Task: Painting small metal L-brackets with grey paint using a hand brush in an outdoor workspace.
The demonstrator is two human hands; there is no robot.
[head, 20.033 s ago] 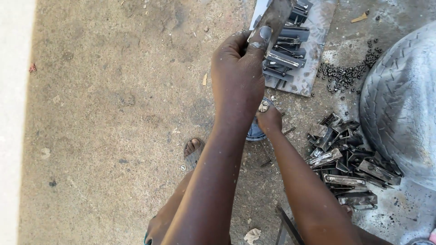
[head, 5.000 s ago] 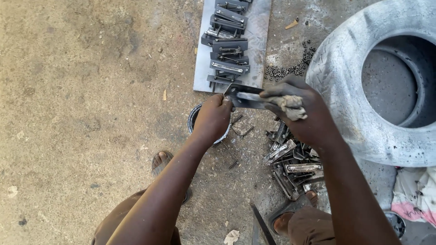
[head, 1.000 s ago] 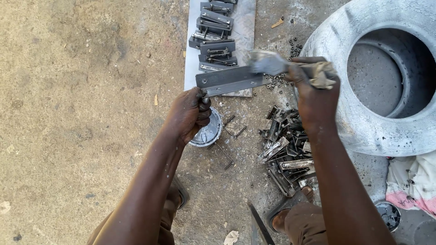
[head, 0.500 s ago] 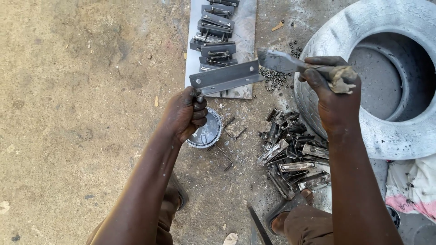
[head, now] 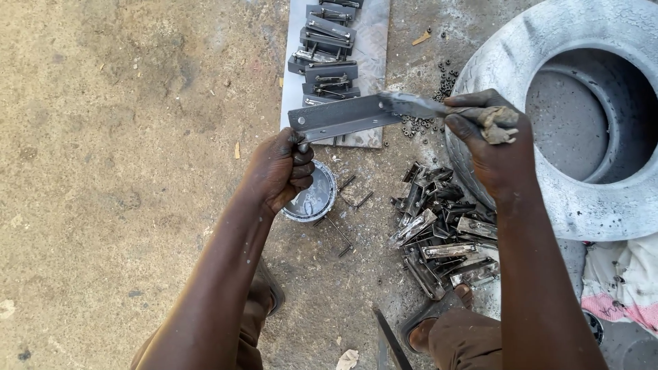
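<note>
Metal bar (head: 343,118), flat and grey, is held above the ground, tilted slightly with its far end higher. Left hand (head: 279,170) grips the bar's near end, fingers curled fully around it. Right hand (head: 490,140) is clenched tight on the handle of a brush (head: 418,105), with a scrap of rag bunched in the same grip; the brush tip rests on the bar's far end. Directly below the left hand stands a small round paint tin (head: 314,199) on the dirt floor. Beyond the bar lies a metal sheet (head: 373,41) carrying a row of dark painted brackets (head: 327,41). A heap of bare brackets (head: 442,233) lies below the right hand, beside a large grey tyre (head: 521,48). Small nuts are scattered between sheet and tyre.
</note>
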